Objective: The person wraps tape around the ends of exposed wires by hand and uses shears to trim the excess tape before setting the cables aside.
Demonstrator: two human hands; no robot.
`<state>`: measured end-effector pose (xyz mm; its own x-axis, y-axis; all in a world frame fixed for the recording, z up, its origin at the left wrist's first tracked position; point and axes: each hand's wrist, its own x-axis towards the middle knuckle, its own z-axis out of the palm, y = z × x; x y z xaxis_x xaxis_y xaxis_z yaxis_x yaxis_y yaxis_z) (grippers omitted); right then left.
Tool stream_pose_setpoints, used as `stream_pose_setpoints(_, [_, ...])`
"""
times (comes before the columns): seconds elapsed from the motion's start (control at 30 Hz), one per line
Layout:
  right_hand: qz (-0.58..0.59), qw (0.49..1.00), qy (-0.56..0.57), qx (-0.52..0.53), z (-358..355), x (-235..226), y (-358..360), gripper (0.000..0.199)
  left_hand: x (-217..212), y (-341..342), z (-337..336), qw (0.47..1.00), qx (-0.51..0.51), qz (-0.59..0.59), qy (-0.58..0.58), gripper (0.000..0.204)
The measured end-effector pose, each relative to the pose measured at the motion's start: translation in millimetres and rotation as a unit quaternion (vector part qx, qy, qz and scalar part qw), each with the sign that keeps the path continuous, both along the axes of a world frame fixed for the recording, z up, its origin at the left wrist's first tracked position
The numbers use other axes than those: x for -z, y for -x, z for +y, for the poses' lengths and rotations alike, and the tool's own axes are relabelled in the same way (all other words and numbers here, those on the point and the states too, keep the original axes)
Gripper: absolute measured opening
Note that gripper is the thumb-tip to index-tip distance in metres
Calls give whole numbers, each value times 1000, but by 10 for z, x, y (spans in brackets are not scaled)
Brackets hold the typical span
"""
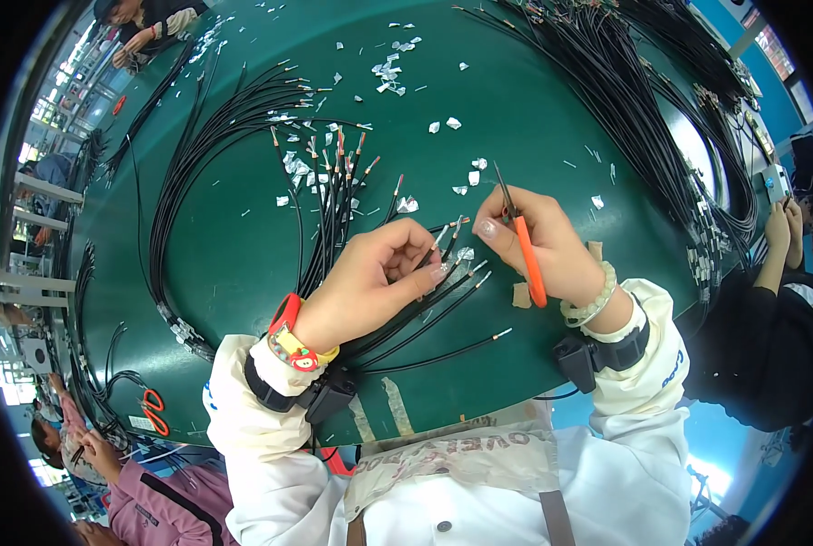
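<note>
My left hand [370, 284] pinches a black cable [438, 240] between thumb and fingers, its stripped end pointing up and away. Around that hand fan several more black cables [443, 351], some ending in bare silvery shielding, others in coloured inner wires. To the right, my right hand [557, 244] is closed around orange-handled scissors [528, 264], their dark blades pointing up past the fingers. Its thumb and forefinger come together near the cable ends; whether anything small lies between them cannot be made out.
Foil scraps [386, 75] litter the green table [479, 400]. A curved cable bundle [162, 218] lies left, a larger bundle [611, 91] at far right. Orange-handled scissors [154, 411] lie near the left edge. Co-workers sit around the table, one in a pink jacket [165, 505].
</note>
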<state>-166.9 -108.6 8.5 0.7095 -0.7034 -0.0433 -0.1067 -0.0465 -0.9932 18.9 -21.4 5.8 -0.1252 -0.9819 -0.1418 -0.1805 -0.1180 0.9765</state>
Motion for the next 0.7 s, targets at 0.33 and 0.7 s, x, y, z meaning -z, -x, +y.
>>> stream_pose_setpoints(0.33, [-23,989,140,33,173,80,-112,14,-95,155,46,982,-42,-147,112,11])
stream_pose_setpoints(0.7, [-36,981,186,-45,122,138,-75,8,-121,106,77,1000,-13,21,2,7])
